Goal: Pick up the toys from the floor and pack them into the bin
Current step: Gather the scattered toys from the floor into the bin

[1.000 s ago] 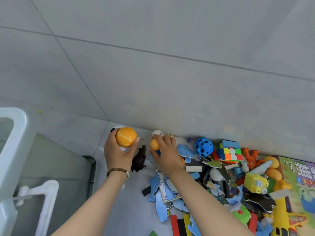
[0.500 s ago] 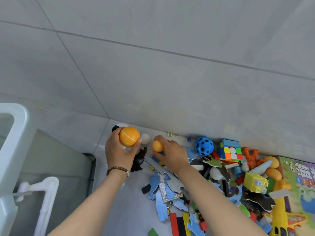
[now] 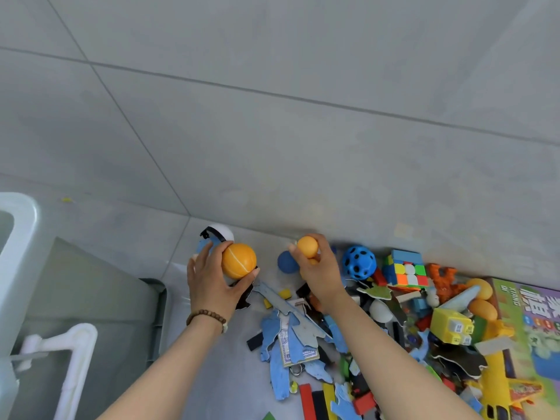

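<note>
Head view. My left hand (image 3: 212,286) curls fingers and thumb round an orange ball with white seams (image 3: 238,260). My right hand (image 3: 321,275) pinches a small orange ball (image 3: 307,246) at its fingertips. The remaining toys (image 3: 448,325) lie heaped on the grey floor (image 3: 233,374) against the wall. A blue perforated ball (image 3: 359,262) sits just beside my right hand.
</note>
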Demonstrator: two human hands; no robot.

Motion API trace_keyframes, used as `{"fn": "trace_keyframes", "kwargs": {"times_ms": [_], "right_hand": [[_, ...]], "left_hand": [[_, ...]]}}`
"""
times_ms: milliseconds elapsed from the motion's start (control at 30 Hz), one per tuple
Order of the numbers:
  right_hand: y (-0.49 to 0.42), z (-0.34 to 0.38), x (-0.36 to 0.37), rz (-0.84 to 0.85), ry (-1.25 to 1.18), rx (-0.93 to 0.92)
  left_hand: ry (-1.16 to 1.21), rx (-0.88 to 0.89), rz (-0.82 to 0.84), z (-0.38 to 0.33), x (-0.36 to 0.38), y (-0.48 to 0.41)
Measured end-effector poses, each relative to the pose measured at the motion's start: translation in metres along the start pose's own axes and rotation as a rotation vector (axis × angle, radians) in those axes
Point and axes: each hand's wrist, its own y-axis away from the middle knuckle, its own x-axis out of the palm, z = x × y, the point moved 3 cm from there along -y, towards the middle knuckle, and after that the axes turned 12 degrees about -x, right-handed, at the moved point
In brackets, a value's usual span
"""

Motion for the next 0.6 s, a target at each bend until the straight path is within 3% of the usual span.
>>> {"fn": "trace_keyframes", "kwargs": {"times_ms": [133,300,467,600], "right_hand": [[0.008,0.031,-0.032,-0.062,-0.126,0.015],[0.044,0.121,-0.098,-0.125,-0.041,-0.010],[0.089,0.265,-0.126,-0.187,-0.033,-0.124],[0.131,0.359,-0.075,-0.084,-0.141,-0.179]], "left_hand": [[0.082,-0.004,0.019,-0.023,-0.004,0.007],[0.356,0.029,0.133,-0.109,-0.048,0.036],[0.488,0.210,0.227,-0.184,-0.166,0.071],[0.492,0.281,0.192,-0.163,-0.281,0.100]]}}
